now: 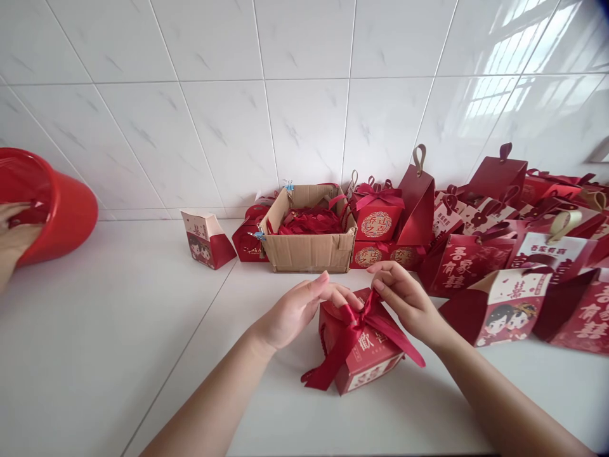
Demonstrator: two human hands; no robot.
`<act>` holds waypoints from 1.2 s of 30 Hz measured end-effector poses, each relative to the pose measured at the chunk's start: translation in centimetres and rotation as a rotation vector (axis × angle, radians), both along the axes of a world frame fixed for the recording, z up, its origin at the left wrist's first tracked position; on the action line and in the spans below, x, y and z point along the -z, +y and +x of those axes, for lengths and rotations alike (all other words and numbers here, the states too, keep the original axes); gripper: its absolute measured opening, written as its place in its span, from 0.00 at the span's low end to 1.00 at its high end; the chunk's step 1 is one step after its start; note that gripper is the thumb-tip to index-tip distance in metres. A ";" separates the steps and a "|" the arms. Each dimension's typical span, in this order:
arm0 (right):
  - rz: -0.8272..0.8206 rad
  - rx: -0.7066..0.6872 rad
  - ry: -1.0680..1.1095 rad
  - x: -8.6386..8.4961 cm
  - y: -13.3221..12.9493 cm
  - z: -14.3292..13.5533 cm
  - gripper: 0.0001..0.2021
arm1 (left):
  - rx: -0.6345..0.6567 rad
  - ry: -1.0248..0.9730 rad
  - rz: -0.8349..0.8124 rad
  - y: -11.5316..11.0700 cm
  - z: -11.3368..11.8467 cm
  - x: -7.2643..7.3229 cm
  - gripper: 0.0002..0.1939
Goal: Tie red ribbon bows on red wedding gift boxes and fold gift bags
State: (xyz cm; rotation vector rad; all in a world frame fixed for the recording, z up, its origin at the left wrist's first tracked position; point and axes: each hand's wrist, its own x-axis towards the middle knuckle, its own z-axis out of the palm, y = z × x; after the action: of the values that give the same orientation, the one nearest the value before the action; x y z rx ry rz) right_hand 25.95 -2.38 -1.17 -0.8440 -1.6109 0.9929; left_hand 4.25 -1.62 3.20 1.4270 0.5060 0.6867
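Note:
A red gift box [378, 365] with white characters sits on the white table in front of me. A shiny red ribbon [328, 363] is tied in a bow on its top, with tails hanging over the front. My left hand [297, 311] rests at the bow's left side, fingers apart and their tips touching the ribbon, the thumb raised. My right hand [404, 298] pinches the ribbon's upper right part between thumb and forefinger, just above the box.
A cardboard box [309, 254] of red ribbons stands behind. Red gift boxes [380, 222] and bags [476, 263] crowd the right side. A cream-and-red box [207, 241] stands left of the cardboard. Another person's hand [19, 235] reaches into a red bucket [76, 209] at far left.

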 end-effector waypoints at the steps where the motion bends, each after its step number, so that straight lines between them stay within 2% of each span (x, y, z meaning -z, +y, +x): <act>1: -0.001 -0.001 0.006 0.0 0.0 0.0 0.10 | -0.017 -0.002 -0.006 0.0 0.0 0.0 0.28; 6: -0.029 -0.011 0.052 -0.2 -0.1 0.0 0.10 | -0.105 0.015 0.017 0.1 0.2 0.0 0.22; 11: -0.049 -0.032 0.037 -0.2 -0.4 0.1 0.09 | -0.073 0.071 0.033 0.1 0.3 0.1 0.19; 18: -0.044 -0.038 0.054 -0.3 -0.2 0.2 0.08 | -0.084 0.081 0.030 0.2 0.3 0.5 0.20; 24: -0.025 -0.043 0.055 -0.3 -0.1 0.4 0.07 | -0.161 0.129 0.086 0.3 0.3 0.3 0.21; 31: -0.051 -0.096 0.001 0.1 -0.3 0.2 0.07 | -0.254 0.259 0.162 0.0 0.6 0.2 0.17; 36: -0.063 -0.124 0.025 -0.2 -0.6 0.1 0.08 | -0.283 0.309 0.181 -0.2 0.7 0.6 0.09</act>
State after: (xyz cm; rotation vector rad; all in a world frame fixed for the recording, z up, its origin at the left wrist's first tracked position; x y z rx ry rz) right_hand 26.10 -3.00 -1.00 -0.7782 -1.6341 1.1419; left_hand 4.98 -1.81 2.63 1.6602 0.9196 0.7540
